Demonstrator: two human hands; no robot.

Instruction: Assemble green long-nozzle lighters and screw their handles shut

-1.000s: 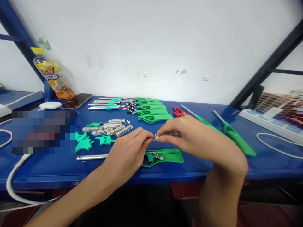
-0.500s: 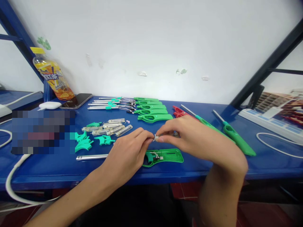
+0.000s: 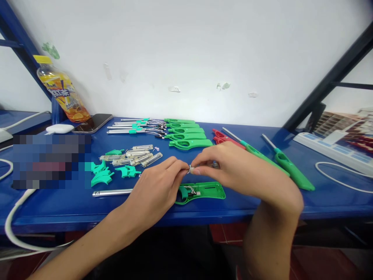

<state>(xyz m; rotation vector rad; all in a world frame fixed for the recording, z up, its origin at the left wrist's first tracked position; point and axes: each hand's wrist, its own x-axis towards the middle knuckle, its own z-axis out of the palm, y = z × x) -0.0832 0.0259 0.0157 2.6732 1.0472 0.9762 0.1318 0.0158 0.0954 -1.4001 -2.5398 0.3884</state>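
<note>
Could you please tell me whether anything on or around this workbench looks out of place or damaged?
The white wall behind the workbench has scuffed patches, some green, breaking its otherwise plain surface. The iced-tea bottle at far left looks tilted, though lens distortion may explain that.

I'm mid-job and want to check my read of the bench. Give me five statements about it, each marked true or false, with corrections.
1. The right-hand grip pinches a small part with a whitish tip. True.
2. The open green plastic casing has no wires in it. False: thin white wires lie inside.
3. The clear plastic bottle with the yellow cap is left of the dark-screened phone. True.
4. The loose teal plastic pieces lie right of the casing. False: they lie left of it.
5. The row of green plastic handles is farther from the person than the casing. True.
</note>
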